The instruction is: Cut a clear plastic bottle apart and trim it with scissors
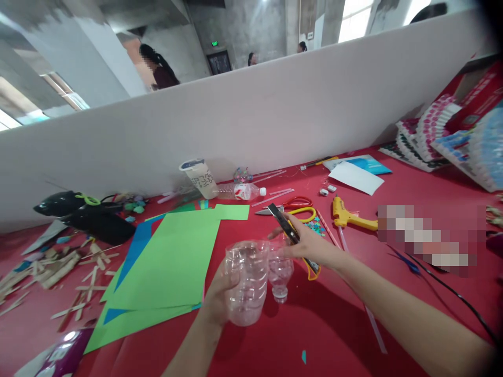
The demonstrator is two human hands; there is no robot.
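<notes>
My left hand (220,296) is wrapped around the clear lower part of a cut plastic bottle (249,293), its open rim facing up. Beside it, the bottle's cut-off top (281,272) is turned neck down under the fingers of my right hand (304,238). A black and yellow utility knife (290,230) runs through my closed right hand. Whether those fingers also grip the bottle top is hard to see. Just beyond lie scissors with yellow handles (304,213), scissors with red handles (301,201) and a packet of small coloured stars (314,226).
Green paper sheets (168,262) lie left, past them a black bottle-like object (90,217) and wooden sticks (84,293). A paper cup (200,178) and lying bottle (239,192) stand near the white partition (236,120). A yellow glue gun (349,217) and cable (451,293) are right.
</notes>
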